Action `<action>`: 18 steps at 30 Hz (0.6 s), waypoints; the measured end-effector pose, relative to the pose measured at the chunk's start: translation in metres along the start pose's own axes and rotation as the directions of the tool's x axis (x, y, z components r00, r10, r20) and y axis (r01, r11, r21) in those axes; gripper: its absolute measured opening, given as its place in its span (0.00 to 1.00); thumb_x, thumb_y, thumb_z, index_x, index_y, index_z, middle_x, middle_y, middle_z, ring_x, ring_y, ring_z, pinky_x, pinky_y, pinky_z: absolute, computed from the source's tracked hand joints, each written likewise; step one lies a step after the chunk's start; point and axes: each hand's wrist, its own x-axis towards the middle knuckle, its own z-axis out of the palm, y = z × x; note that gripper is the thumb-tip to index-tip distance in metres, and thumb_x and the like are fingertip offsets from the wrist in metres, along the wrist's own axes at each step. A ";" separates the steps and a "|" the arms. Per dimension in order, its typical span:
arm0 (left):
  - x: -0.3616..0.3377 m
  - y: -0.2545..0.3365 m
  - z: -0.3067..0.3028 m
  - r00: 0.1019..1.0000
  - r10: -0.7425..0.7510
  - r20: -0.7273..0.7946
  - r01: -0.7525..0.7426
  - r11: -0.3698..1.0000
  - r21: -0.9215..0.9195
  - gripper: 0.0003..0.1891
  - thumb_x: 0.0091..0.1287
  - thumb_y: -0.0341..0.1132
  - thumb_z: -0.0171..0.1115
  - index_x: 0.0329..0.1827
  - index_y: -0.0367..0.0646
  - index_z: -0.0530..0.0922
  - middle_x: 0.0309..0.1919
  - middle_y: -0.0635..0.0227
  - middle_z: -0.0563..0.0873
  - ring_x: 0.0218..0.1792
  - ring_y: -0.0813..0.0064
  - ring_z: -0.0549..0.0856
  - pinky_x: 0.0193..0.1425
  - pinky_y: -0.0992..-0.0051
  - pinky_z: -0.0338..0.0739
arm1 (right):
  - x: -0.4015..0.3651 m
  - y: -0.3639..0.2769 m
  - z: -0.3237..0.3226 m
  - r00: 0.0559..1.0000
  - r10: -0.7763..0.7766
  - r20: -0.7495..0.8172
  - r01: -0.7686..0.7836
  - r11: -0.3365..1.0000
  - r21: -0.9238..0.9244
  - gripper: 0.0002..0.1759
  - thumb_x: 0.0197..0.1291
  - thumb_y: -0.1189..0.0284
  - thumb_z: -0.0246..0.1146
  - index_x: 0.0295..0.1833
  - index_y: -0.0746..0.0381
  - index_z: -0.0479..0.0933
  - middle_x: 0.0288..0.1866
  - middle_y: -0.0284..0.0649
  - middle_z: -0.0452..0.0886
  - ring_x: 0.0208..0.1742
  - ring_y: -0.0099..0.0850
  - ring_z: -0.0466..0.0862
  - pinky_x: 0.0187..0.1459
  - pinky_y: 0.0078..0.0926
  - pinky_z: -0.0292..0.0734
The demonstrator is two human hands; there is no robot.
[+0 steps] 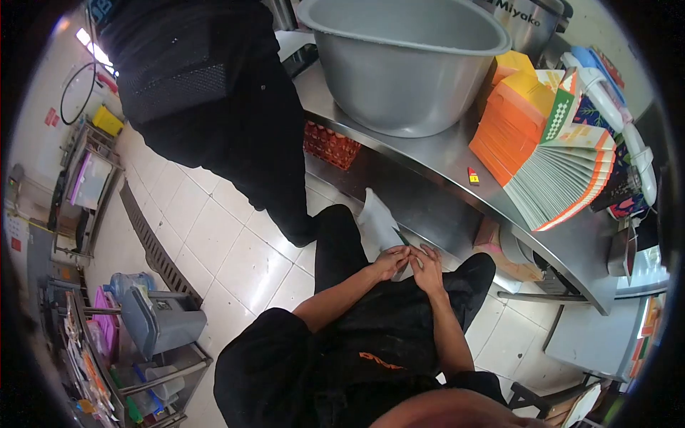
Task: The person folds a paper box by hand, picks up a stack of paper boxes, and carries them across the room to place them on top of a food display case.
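as hands (427, 269) meet, basin (407, 85) stands

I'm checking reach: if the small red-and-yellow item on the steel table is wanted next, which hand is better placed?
Probably the right hand: it lies nearer the item than the left hand, though both are close together and look busy.
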 end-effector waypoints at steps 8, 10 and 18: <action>-0.030 0.022 0.038 0.998 0.045 -0.047 -0.033 0.973 0.228 0.15 0.63 0.32 0.69 0.50 0.37 0.78 0.42 0.68 0.83 0.45 0.77 0.82 0.52 0.79 0.78 | -0.003 0.004 -0.003 0.895 0.352 0.275 -0.445 0.654 0.612 0.29 0.63 0.74 0.54 0.70 0.61 0.63 0.48 0.48 0.85 0.53 0.44 0.83 0.57 0.36 0.74; -0.025 0.019 0.032 0.999 0.030 0.012 -0.033 0.920 0.390 0.14 0.62 0.30 0.69 0.49 0.36 0.79 0.40 0.68 0.83 0.41 0.77 0.82 0.48 0.78 0.78 | -0.008 0.019 0.012 0.860 0.426 0.282 -0.503 0.608 0.615 0.27 0.63 0.73 0.56 0.69 0.61 0.64 0.48 0.47 0.85 0.51 0.43 0.84 0.55 0.36 0.75; -0.028 0.005 0.042 0.955 0.026 0.296 -0.201 0.787 0.583 0.21 0.55 0.22 0.66 0.53 0.42 0.78 0.33 0.73 0.84 0.33 0.84 0.80 0.34 0.81 0.73 | -0.001 0.004 0.005 0.783 0.566 0.257 -0.620 0.680 0.391 0.34 0.57 0.65 0.63 0.67 0.68 0.64 0.51 0.64 0.80 0.54 0.57 0.80 0.57 0.43 0.74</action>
